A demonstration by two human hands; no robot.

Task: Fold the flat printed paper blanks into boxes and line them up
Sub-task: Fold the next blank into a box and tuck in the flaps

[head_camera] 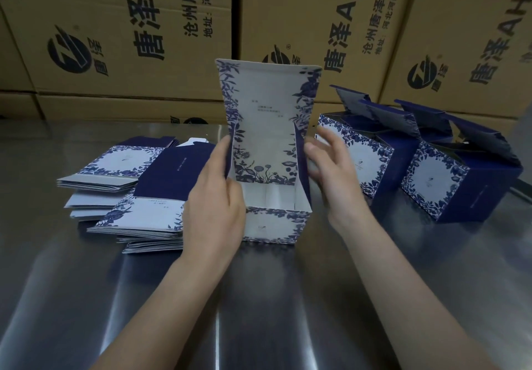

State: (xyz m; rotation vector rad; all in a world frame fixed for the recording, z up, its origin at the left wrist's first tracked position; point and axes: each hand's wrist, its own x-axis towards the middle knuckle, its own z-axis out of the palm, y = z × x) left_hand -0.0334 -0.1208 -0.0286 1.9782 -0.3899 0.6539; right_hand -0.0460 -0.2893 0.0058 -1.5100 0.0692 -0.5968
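Now left hand (214, 197) pinches the half-folded box (273, 225) wall — right hand (331, 168) spread open, holding nothing

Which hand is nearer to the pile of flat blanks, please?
Left. The left hand grips the left wall of the half-folded box, beside the pile of flat blanks; the right hand is beyond the box.

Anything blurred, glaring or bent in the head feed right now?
Head view: right hand motion-blurred, left hand sharp; glare streaks run along the steel table; cartons behind bow and lean from wide-angle distortion; small print on the box is too soft to read.
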